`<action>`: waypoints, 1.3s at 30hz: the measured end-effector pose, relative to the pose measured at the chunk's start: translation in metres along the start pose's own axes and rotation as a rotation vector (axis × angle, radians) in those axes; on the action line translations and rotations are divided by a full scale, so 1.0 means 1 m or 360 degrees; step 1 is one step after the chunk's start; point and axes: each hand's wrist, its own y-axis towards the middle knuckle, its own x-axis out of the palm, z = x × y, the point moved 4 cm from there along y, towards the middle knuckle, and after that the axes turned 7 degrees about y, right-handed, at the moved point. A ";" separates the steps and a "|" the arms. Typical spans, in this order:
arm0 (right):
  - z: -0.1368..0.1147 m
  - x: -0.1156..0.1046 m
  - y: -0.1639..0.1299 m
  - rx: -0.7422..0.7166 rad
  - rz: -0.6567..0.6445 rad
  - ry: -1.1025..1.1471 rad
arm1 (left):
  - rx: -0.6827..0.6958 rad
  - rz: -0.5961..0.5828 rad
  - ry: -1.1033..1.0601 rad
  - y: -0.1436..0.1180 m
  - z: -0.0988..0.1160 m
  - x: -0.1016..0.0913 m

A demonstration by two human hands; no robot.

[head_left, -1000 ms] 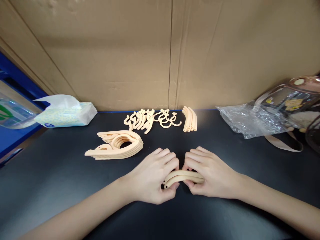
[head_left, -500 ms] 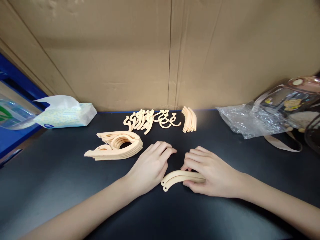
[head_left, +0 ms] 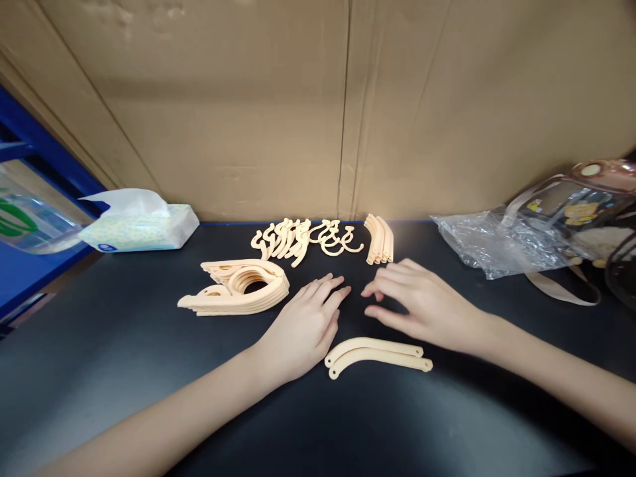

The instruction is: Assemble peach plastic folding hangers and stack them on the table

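Two curved beige plastic strips (head_left: 380,352) with holes at their ends lie side by side on the black table, in front of my hands. My left hand (head_left: 311,324) rests on the tabletop with its fingers stretched out, its thumb side near the strips' left ends. Above and behind the strips is my right hand (head_left: 405,301), fingers apart and holding nothing. Beyond it stands a bundle of similar curved strips (head_left: 379,238). Left of my left hand is a stack of beige hanger-shaped pieces (head_left: 238,288). Small beige hooks (head_left: 338,238) and hooked arms (head_left: 283,240) lie along the back.
A tissue pack (head_left: 144,228) sits at the back left, with a clear plastic bottle (head_left: 34,215) beside it. At the back right are a crumpled clear plastic bag (head_left: 489,242) and a transparent bag with a strap (head_left: 581,205). A cardboard wall (head_left: 238,112) rises behind the table.
My right hand has let go of the two curved strips and moved up and away from them. The left hand's fingers have stretched out flatter. The view has shifted slightly.
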 end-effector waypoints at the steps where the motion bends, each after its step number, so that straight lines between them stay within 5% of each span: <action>1: 0.005 -0.003 0.006 -0.0019 0.0008 -0.0081 | -0.0002 0.0008 -0.0005 0.000 0.000 0.000; 10: 0.054 0.000 0.063 0.0042 -0.0086 -0.0751 | -0.0012 -0.0037 0.0002 0.001 0.000 0.000; 23: 0.060 0.016 0.084 0.0070 -0.0054 -0.0843 | -0.0026 -0.0012 0.0005 0.000 0.000 0.000; 33: 0.017 -0.010 0.031 -0.0249 0.0161 -0.0625 | -0.0028 -0.0028 0.0029 0.001 0.000 0.000; 39: 0.002 0.003 -0.013 -0.0250 0.0145 -0.0454 | -0.0022 -0.0018 0.0027 0.001 0.000 0.000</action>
